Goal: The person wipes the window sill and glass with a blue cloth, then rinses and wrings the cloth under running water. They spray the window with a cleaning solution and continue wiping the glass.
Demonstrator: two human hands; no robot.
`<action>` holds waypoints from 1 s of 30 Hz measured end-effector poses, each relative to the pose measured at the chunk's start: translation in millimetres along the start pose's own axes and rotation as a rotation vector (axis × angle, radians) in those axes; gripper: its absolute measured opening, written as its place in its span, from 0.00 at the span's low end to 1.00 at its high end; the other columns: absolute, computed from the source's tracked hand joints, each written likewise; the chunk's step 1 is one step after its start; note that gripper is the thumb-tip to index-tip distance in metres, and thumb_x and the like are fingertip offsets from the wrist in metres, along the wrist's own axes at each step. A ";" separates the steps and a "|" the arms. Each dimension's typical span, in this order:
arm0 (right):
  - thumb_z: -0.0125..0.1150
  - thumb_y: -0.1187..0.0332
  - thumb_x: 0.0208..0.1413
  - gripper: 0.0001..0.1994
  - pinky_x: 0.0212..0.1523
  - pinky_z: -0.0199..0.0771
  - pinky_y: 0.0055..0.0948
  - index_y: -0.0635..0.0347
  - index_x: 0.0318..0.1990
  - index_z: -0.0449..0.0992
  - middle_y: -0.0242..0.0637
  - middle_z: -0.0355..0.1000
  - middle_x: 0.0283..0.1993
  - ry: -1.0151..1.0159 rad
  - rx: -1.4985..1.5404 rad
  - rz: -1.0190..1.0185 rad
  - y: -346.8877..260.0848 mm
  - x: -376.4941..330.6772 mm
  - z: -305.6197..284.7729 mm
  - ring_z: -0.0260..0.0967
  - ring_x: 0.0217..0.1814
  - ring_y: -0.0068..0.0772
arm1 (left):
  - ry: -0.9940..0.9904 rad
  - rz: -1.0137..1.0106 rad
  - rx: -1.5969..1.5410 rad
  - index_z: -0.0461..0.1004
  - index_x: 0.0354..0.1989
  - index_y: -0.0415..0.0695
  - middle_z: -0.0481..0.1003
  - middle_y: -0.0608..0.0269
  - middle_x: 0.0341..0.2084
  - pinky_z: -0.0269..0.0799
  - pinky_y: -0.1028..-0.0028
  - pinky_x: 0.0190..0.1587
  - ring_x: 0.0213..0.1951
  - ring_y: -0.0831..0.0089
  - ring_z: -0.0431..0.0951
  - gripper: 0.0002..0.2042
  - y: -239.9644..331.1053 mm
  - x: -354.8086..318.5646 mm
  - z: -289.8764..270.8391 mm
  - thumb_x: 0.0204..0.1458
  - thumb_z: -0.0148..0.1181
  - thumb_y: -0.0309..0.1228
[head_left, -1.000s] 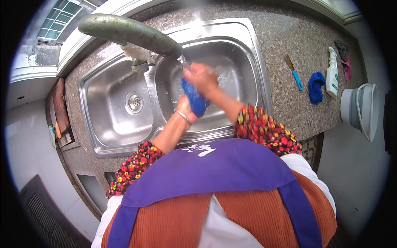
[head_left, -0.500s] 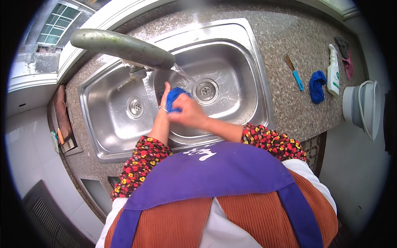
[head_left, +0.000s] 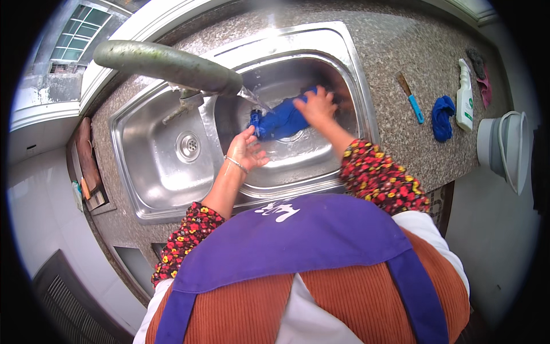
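A wet blue cloth (head_left: 283, 121) is spread out in the right-hand sink basin (head_left: 344, 135), across the drain, which it partly covers. Water from the thick grey-green faucet (head_left: 172, 66) runs down onto it. My left hand (head_left: 247, 151) grips the cloth's left end between thumb and finger, its other fingers loosely curled. At the opposite end, my right hand (head_left: 318, 110) has hold of the cloth from above, with its fingertips partly hidden in the fabric.
On the granite counter to the right lie a blue-handled scraper (head_left: 413, 106), a second blue cloth (head_left: 442, 118) and a white spray bottle (head_left: 464, 97). A grey-white bucket (head_left: 504, 146) is beyond the counter edge. The left basin (head_left: 154, 163) adjoins the right one.
The blue cloth was bunched between my hands near the left side of the basin. Now it is opened out, my right hand having moved right and away from my left.
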State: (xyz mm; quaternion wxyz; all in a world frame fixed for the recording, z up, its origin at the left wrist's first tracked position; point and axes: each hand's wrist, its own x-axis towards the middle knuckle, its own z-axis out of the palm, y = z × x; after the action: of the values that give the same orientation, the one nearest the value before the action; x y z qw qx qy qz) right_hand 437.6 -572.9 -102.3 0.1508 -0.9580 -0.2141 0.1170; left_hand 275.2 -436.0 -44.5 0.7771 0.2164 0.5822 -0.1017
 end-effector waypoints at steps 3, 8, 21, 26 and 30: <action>0.63 0.52 0.37 0.22 0.49 0.65 0.41 0.53 0.40 0.75 0.50 0.62 0.50 -0.380 0.209 0.115 -44.7 -26.3 16.0 0.60 0.51 0.53 | 0.041 -0.135 -0.150 0.53 0.59 0.44 0.43 0.43 0.62 0.48 0.38 0.54 0.61 0.40 0.46 0.40 -1.0 22.3 -5.3 0.44 0.54 0.59; 0.62 0.54 0.29 0.15 0.33 0.69 0.40 0.55 0.23 0.75 0.45 0.67 0.33 -0.172 0.820 -0.429 -101.1 -90.6 -20.6 0.69 0.34 0.46 | -0.481 -0.032 -0.081 0.71 0.36 0.44 0.74 0.52 0.31 0.73 0.60 0.39 0.33 0.53 0.75 0.30 22.0 23.5 -11.9 0.46 0.46 0.62; 0.57 0.62 0.40 0.06 0.42 0.68 0.38 0.50 0.26 0.73 0.39 0.66 0.43 0.155 0.356 -0.228 -0.8 11.4 -25.3 0.66 0.42 0.47 | -0.255 0.429 0.210 0.68 0.44 0.52 0.72 0.64 0.39 0.66 0.58 0.41 0.41 0.69 0.72 0.14 1.5 -12.3 19.4 0.48 0.56 0.38; 0.62 0.60 0.37 0.28 0.55 0.60 0.46 0.44 0.52 0.66 0.36 0.51 0.63 -0.164 0.214 0.139 -7.6 -10.8 -32.2 0.50 0.62 0.50 | 0.055 0.128 0.431 0.68 0.41 0.47 0.66 0.62 0.42 0.63 0.49 0.43 0.41 0.63 0.65 0.17 2.1 15.7 -18.9 0.43 0.60 0.35; 0.62 0.63 0.38 0.21 0.47 0.66 0.42 0.46 0.45 0.72 0.37 0.66 0.47 -0.270 -0.006 -0.105 -34.8 -33.0 17.5 0.59 0.54 0.46 | 0.121 0.089 -0.030 0.43 0.62 0.43 0.49 0.45 0.58 0.55 0.38 0.49 0.55 0.44 0.57 0.40 -23.6 37.0 -12.8 0.47 0.58 0.46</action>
State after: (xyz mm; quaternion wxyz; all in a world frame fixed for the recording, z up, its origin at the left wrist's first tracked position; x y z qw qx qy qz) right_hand 390.5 -553.4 -101.5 0.1235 -0.9214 -0.2827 0.2363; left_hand 265.7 -447.6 -87.8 0.7473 0.2361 0.6195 -0.0451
